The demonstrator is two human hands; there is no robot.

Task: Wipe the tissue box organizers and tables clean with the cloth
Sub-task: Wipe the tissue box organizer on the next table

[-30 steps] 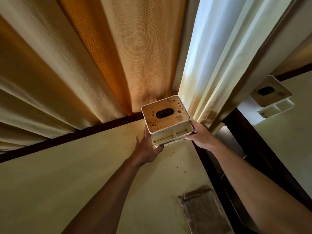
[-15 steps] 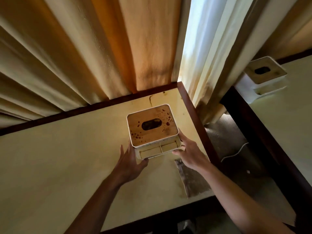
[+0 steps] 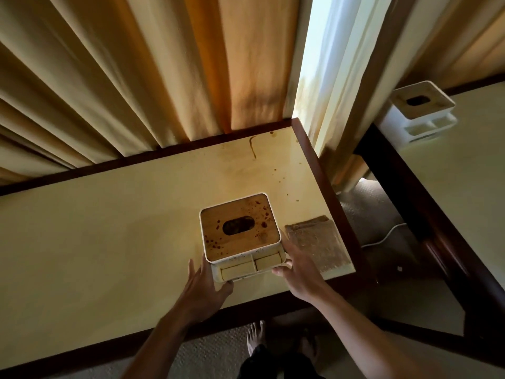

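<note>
in front of the pleated curtains (image 3: pixel 114 86), the near table (image 3: pixel 109 228) fills most of the view — a smooth cream top framed in dark wood, with a brown streak and scattered drips toward its far right corner. to the right, across a gap, the second table (image 3: pixel 464 192) has the same pale top and carries the second organizer (image 3: pixel 422 110), a white box with a wooden lid and an oval slot; any marks on it are too small to judge.

the near organizer (image 3: pixel 240 231) stands near the table's front right edge: a rounded square box, white sides, a wooden lid spattered with dark red-brown spots around the oval slot, two shallow trays along its front. the left hand (image 3: pixel 205 288) cups the front left corner with fingers up the side, and the right hand (image 3: pixel 297 272) holds the front right corner, thumb on the tray edge — both grip the box.

the cloth (image 3: pixel 318 246), a coarse brownish folded rectangle, lies flat just beside the box on the right, untouched. by my reading no wiping shows yet; lid, tabletop stains and the other table are all left to do.
</note>
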